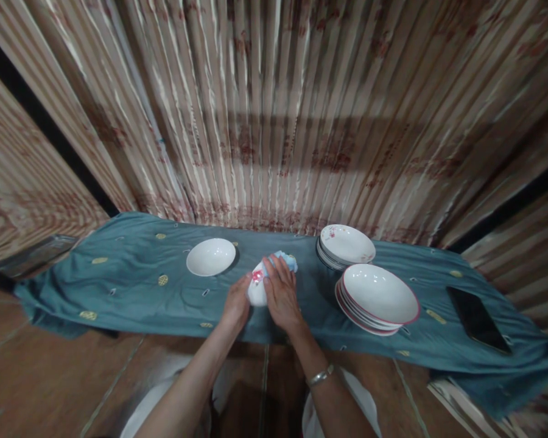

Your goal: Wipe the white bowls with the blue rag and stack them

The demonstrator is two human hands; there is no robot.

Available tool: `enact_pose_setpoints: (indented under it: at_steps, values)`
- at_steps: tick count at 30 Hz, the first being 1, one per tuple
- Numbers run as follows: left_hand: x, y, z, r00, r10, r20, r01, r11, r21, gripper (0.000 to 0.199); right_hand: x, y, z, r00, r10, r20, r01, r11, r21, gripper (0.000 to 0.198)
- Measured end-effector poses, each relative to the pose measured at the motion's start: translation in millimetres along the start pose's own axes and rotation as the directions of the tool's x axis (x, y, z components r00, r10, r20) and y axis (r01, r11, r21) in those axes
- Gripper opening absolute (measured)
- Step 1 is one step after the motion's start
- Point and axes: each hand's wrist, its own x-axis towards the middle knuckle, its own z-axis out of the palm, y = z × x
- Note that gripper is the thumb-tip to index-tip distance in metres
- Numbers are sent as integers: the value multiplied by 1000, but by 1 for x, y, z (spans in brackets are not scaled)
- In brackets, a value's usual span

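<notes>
My left hand [236,302] grips the side of a small white bowl [257,291] with a pink flower mark, held on edge over the teal cloth [132,274]. My right hand [281,293] lies across the bowl and presses a light blue rag [287,260] against it. A single white bowl [210,256] sits on the cloth to the left of my hands. To the right stand two stacks: white plates with a floral print [347,244] at the back and red-rimmed white bowls [378,297] nearer me.
A dark phone [477,319] lies on the cloth at the far right. A striped floral curtain [274,121] hangs behind the low surface. A metal tray [31,255] rests at the left edge. Brown tiled floor [50,377] lies below.
</notes>
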Motion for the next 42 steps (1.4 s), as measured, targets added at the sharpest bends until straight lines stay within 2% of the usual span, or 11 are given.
enact_pose_setpoints:
  at_steps: [5,8,10,12,16,20,24,29,32,38,42]
  values:
    - [-4,3,-1,998,-47,-37,46,999,-17,49,8,36,11,945,325,-27,-287,870,401,60]
    - [-4,3,-3,998,-50,-45,49,999,-24,48,9,50,18,884,466,41,-420,751,509,69]
    - [-4,3,-4,999,-40,-34,39,999,-14,47,7,50,18,879,476,38,-424,742,519,70]
    - [-5,2,-2,1000,-23,-14,23,1000,4,46,3,43,13,915,403,-10,-350,806,478,66]
    - [-11,0,5,999,-13,34,12,999,43,45,-7,18,1,995,47,-87,-25,969,247,53]
    - [-13,0,5,1000,11,-9,-11,998,57,42,-16,0,-4,980,-200,-21,201,979,30,48]
    - [-11,0,1,1000,7,-13,-7,999,34,43,-16,-6,-2,972,-233,19,233,972,-22,47]
    - [-10,-1,-2,1000,-22,5,22,999,28,39,-6,5,2,996,-37,-78,51,983,175,46]
    - [-8,-1,-5,999,-34,-21,34,999,-2,40,3,21,9,983,154,-102,-98,902,421,49]
    - [-4,-2,-18,996,-62,-68,63,998,9,45,7,45,28,806,592,-5,-372,514,773,60]
    - [-2,-6,-21,998,-50,-29,52,997,50,46,4,48,31,743,669,14,-388,415,823,60]
